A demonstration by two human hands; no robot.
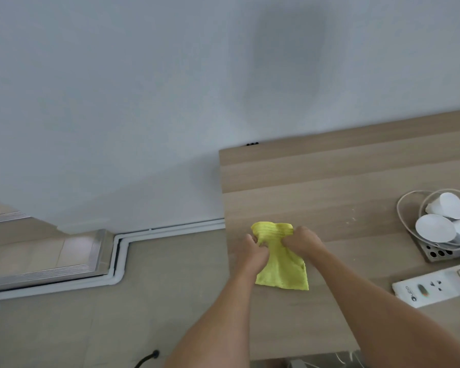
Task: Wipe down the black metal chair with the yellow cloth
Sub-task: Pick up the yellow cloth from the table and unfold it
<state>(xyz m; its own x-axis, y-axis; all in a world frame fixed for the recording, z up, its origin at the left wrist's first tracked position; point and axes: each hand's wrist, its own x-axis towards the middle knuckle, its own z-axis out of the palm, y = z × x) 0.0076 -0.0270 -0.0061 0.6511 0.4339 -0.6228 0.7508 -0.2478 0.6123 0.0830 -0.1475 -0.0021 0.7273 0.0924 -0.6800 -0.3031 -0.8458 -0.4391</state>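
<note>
We grip yellow cloth (280, 257) at lower centre over the table (356, 176) | left hand (252, 252), right hand (303, 241) both clenched on it, likely bunching it for wiping | chair unseen

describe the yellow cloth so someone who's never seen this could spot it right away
Start at the light wooden table against the white wall. Near its left edge, both hands, left hand and right hand, bunch the yellow cloth. It is the only bright yellow thing; the items to its right are white.
</note>
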